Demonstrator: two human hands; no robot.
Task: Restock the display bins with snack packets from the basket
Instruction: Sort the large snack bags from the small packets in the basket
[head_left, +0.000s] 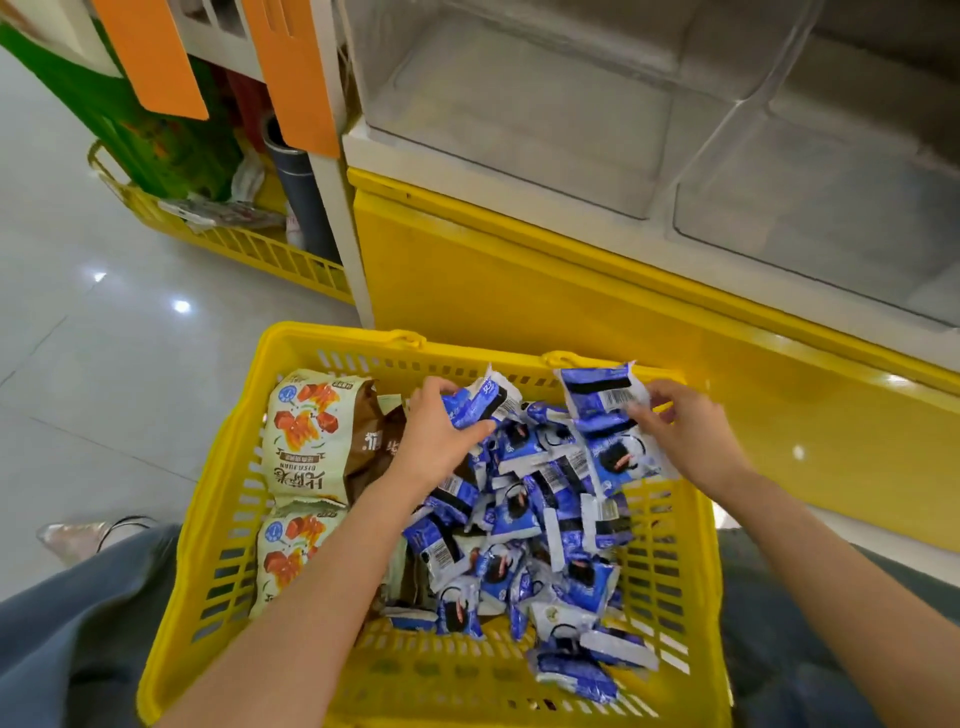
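Basket (311, 344) heaped with blue snack packets (519, 519), left hand (436, 436) clutching a few near its far rim, right hand (691, 431) pinching one packet (602, 397) there, display bins (519, 119) beyond it.

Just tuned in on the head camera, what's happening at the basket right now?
A person reaches into the yellow basket, picking from a pile of blue snack packets. The left hand grips a blue packet, and the right hand pinches a second blue packet by its edge, both just above the pile. Cream snack bags lie along the basket's left side. Neither packet is at the clear display bins yet.
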